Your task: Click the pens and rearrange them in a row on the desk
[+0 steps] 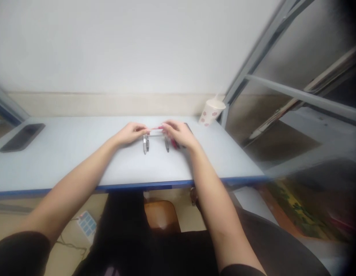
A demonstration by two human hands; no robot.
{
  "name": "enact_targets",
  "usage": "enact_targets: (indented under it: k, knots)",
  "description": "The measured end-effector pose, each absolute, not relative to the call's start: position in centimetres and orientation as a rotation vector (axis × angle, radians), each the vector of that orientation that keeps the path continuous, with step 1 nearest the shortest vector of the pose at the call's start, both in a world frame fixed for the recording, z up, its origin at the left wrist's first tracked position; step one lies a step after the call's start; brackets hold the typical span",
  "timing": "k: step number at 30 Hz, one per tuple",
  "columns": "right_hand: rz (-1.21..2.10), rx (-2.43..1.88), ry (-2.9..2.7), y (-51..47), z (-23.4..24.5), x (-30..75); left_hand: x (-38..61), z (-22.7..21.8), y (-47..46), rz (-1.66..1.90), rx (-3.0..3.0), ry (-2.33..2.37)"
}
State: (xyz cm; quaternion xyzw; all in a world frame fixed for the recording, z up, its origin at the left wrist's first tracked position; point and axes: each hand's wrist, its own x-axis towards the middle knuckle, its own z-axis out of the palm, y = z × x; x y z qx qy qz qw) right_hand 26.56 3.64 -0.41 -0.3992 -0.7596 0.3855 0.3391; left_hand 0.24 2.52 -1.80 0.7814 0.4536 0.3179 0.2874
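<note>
Both my hands rest on a pale blue-edged table. My left hand and my right hand are closed in a pinch on the two ends of a slim pen with a pink part, held level between them. Under it several pens lie on the table: two grey ones side by side near my left hand, and another grey pen by my right hand. A red pen and a dark flat object are partly hidden by my right hand.
A dark phone lies at the table's far left. A white paper cup with red dots stands at the back right corner, against a grey metal frame. A white wall runs behind the table. A brown stool sits below.
</note>
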Motion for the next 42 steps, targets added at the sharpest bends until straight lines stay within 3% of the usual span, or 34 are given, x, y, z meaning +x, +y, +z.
enact_targets:
  k: [10, 15, 27, 42]
  knots:
    - [1.030, -1.070, -2.020, 3.1, -0.1, 26.6, 0.5, -1.2, 2.0, 0.833, 2.111, 1.321]
    - [0.852, -0.964, -1.963, 4.2, -0.7, 26.6, 0.6, -1.1, 1.8, 0.825, 2.105, 1.339]
    - [1.067, -1.035, -1.914, 4.3, -1.0, 26.7, 0.6, -1.0, 1.4, 0.913, 2.061, 1.338]
    - [1.211, -0.649, -1.586, 5.6, -1.8, 26.6, 0.7, -2.3, 1.8, 0.861, 1.712, 1.081]
